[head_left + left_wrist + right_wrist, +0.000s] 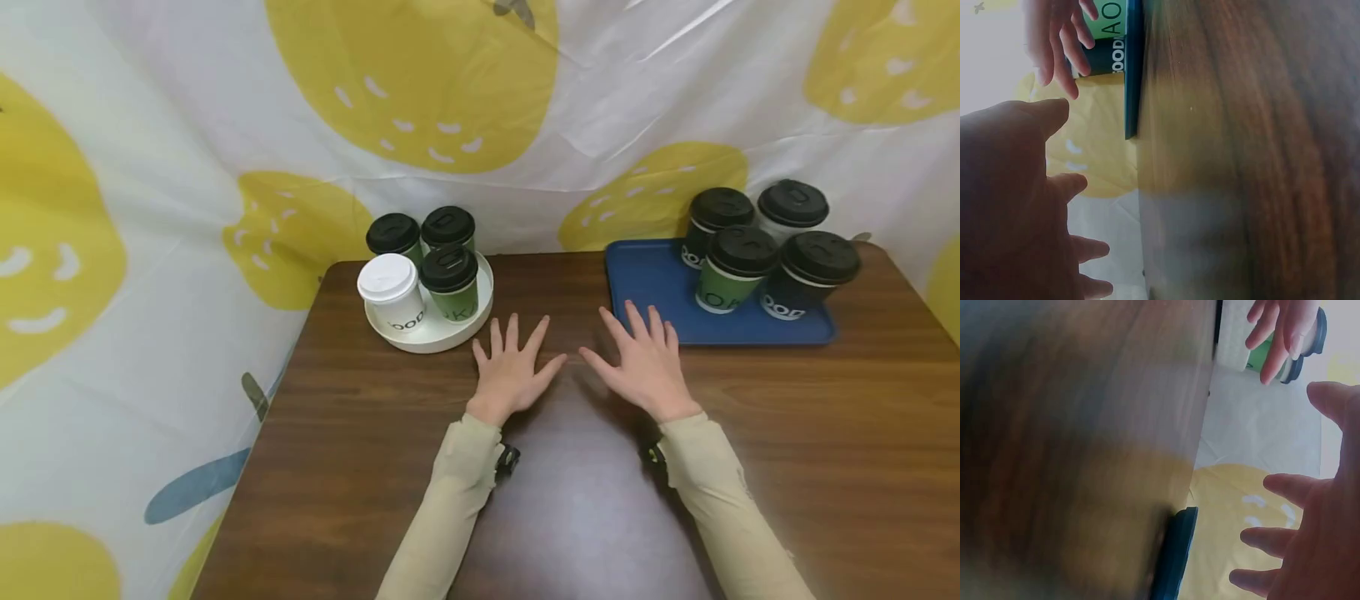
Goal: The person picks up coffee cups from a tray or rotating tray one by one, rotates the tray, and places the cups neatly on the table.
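Your left hand and right hand hover over the brown surface, both spread wide and grasping nothing. Just beside your left, a white plate carries one white cup at front left and three green cups. Your right reaches the near-left corner of a blue tray, where four black-lidded cups, one green, two black and one white, cluster toward the right side.
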Demonstrator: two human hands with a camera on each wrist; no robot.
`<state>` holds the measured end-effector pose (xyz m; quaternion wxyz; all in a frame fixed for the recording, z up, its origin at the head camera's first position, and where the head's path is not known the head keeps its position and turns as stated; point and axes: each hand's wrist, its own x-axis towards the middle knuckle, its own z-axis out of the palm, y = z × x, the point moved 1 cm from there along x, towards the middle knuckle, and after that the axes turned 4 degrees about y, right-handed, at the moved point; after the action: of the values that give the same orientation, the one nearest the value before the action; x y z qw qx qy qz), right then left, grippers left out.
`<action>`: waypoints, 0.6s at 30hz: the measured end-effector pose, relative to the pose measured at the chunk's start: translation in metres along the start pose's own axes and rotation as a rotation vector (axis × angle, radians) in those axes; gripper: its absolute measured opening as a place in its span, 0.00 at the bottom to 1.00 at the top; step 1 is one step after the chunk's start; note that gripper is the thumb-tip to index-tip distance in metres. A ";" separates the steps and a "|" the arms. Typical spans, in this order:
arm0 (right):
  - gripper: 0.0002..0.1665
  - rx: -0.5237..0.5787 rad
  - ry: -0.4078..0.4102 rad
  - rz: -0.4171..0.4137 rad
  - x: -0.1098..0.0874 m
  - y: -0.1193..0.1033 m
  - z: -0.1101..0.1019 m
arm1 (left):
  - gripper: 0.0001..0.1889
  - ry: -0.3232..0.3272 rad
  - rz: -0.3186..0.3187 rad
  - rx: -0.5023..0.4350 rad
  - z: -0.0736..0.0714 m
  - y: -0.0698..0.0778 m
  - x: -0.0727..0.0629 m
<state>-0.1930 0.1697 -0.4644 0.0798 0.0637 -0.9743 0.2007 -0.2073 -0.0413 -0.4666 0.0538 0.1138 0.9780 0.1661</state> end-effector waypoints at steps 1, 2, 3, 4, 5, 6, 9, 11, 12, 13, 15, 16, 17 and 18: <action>0.48 0.000 -0.002 0.001 0.000 0.001 0.000 | 0.38 0.001 0.003 -0.001 0.001 0.000 0.000; 0.48 0.000 -0.005 0.001 0.001 0.001 0.000 | 0.38 0.001 0.006 0.001 0.001 0.001 0.001; 0.48 0.002 -0.008 0.002 0.001 0.001 0.001 | 0.38 0.003 0.008 0.002 0.002 0.001 0.001; 0.48 0.002 -0.011 0.005 0.001 0.002 0.001 | 0.38 0.005 0.010 0.003 0.003 0.002 0.002; 0.48 0.002 -0.014 0.008 0.001 0.003 0.001 | 0.38 0.006 0.010 0.004 0.004 0.003 0.002; 0.48 0.002 -0.018 0.011 0.000 0.004 0.000 | 0.38 0.005 0.011 0.005 0.005 0.003 0.003; 0.48 0.015 -0.018 0.014 -0.003 0.004 -0.004 | 0.38 -0.010 0.011 0.001 0.009 0.008 0.003; 0.46 0.032 0.012 0.009 -0.004 0.004 -0.011 | 0.38 -0.025 0.016 0.003 0.012 0.014 0.005; 0.45 0.046 0.050 0.003 -0.005 0.004 -0.016 | 0.38 -0.032 0.024 0.005 0.012 0.018 0.006; 0.44 0.060 0.105 -0.002 -0.005 0.004 -0.023 | 0.38 -0.036 0.035 0.004 0.013 0.022 0.008; 0.39 0.095 0.272 -0.026 -0.004 0.010 -0.039 | 0.38 -0.042 0.068 0.002 0.012 0.032 0.015; 0.35 0.104 0.376 -0.042 -0.002 0.016 -0.050 | 0.38 -0.048 0.091 0.000 0.011 0.038 0.019; 0.33 0.110 0.482 -0.059 0.000 0.024 -0.061 | 0.38 -0.055 0.117 -0.002 0.010 0.045 0.024; 0.30 0.113 0.590 -0.075 0.002 0.034 -0.072 | 0.39 -0.069 0.143 -0.006 0.010 0.051 0.029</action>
<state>-0.1906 0.2293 -0.4112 0.3631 0.0429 -0.8933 0.2615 -0.2234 0.0160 -0.4608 0.0760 0.1889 0.9645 0.1684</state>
